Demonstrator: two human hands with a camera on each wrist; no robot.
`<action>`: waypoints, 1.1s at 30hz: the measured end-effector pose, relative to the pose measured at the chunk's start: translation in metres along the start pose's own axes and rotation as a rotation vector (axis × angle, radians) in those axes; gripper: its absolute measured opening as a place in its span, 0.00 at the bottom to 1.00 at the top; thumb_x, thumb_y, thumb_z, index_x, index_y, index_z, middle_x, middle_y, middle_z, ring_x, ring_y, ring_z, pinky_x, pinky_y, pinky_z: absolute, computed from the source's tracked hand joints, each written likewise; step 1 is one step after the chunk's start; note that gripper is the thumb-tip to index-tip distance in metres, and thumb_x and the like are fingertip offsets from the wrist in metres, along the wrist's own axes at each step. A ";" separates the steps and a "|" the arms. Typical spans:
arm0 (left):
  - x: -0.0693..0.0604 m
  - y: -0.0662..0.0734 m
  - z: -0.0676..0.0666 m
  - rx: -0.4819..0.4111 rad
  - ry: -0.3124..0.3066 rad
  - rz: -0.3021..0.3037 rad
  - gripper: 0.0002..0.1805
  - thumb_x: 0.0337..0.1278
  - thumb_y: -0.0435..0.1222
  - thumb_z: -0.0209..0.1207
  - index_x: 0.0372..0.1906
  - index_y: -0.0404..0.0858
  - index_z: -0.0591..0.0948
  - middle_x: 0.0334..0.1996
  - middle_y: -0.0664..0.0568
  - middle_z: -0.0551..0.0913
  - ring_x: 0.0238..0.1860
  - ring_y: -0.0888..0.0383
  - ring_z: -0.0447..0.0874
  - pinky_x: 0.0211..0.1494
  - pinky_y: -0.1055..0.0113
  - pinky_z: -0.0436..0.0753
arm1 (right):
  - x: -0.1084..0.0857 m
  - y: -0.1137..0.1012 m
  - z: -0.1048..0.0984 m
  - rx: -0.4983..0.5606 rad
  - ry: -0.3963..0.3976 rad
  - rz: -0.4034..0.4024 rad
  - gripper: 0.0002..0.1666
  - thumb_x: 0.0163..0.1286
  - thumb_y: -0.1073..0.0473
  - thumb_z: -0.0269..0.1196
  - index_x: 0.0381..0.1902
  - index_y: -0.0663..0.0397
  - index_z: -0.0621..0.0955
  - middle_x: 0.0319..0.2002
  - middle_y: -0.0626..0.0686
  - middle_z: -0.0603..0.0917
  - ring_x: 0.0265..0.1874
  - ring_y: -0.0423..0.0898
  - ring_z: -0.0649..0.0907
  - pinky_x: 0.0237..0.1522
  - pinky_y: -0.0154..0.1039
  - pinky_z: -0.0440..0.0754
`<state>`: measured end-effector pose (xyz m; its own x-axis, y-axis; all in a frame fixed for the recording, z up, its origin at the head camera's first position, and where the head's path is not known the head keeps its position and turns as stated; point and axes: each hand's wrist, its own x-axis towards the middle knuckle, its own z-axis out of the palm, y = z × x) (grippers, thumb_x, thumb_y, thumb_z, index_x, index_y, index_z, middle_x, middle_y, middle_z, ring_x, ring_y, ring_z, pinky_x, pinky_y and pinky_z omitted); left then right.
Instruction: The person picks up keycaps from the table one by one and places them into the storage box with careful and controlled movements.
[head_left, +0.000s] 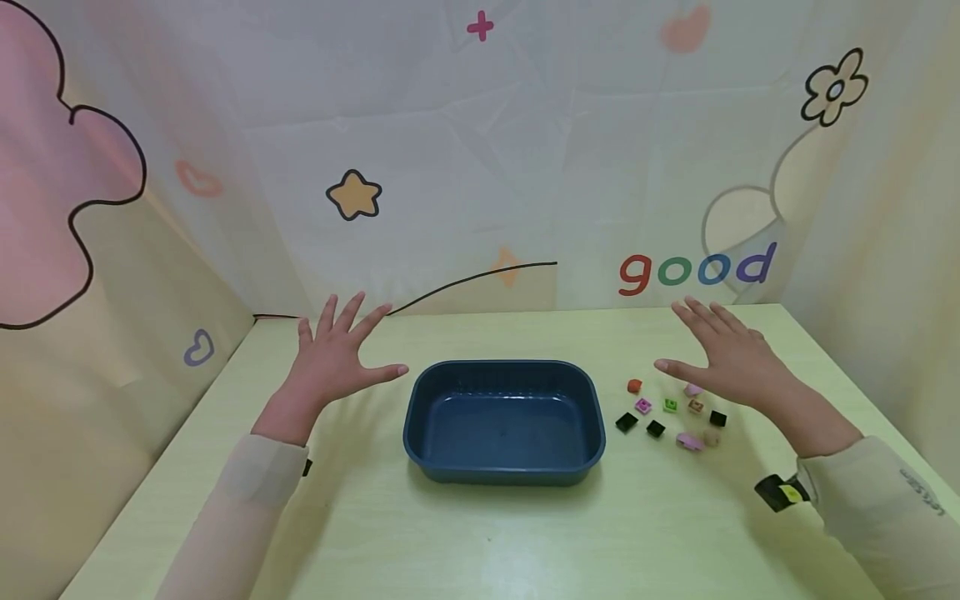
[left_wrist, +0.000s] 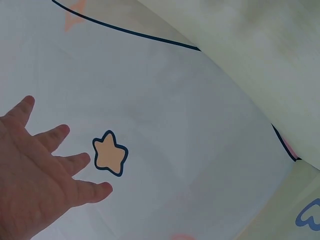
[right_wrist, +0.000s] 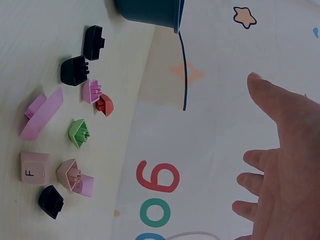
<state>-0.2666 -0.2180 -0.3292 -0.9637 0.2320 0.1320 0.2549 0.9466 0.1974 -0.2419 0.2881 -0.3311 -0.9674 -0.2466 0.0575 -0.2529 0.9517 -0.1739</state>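
Note:
My left hand (head_left: 328,367) is raised over the table to the left of a dark blue basin (head_left: 504,477), its fingers spread and holding nothing. On the right, my right hand (head_left: 738,367) hovers with fingers extended above and behind several loose keyboard keycaps. Among them are a green keycap (head_left: 670,405), a red keycap (head_left: 634,386), a long purple keycap (head_left: 689,442) and a black keycap (head_left: 627,422). In the right wrist view, a beige keycap (right_wrist: 35,168) shows the letter F, while several others lie stem side showing. The basin has nothing visible inside.
The pale wooden table (head_left: 495,542) carries the basin near its middle and the keycaps to the right of it. A printed cloth (head_left: 465,167) hangs behind the table and along both sides. Each wrist has a dark strap, the right one (head_left: 780,493) showing more.

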 end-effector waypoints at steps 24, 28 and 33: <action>-0.004 0.004 0.003 -0.240 -0.021 -0.014 0.42 0.69 0.54 0.59 0.79 0.36 0.61 0.77 0.35 0.64 0.77 0.35 0.63 0.78 0.37 0.66 | -0.011 0.011 0.002 0.143 0.062 0.019 0.44 0.76 0.41 0.59 0.74 0.70 0.64 0.72 0.75 0.65 0.71 0.75 0.64 0.72 0.73 0.62; -0.005 0.005 0.003 -0.267 -0.040 -0.011 0.40 0.70 0.51 0.58 0.78 0.34 0.63 0.75 0.35 0.68 0.72 0.34 0.71 0.74 0.38 0.72 | -0.013 0.014 0.002 0.160 0.060 0.036 0.43 0.77 0.42 0.58 0.74 0.71 0.64 0.72 0.76 0.66 0.71 0.75 0.65 0.71 0.73 0.63; -0.003 0.008 0.005 -0.300 -0.071 -0.017 0.36 0.74 0.49 0.55 0.76 0.33 0.64 0.70 0.32 0.73 0.68 0.34 0.76 0.69 0.39 0.77 | -0.016 0.020 0.004 0.164 0.051 0.043 0.42 0.77 0.44 0.59 0.73 0.72 0.65 0.71 0.76 0.67 0.71 0.75 0.65 0.71 0.72 0.64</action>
<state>-0.2622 -0.2104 -0.3331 -0.9685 0.2418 0.0602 0.2406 0.8447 0.4781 -0.2318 0.3108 -0.3395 -0.9765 -0.1931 0.0952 -0.2141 0.9174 -0.3354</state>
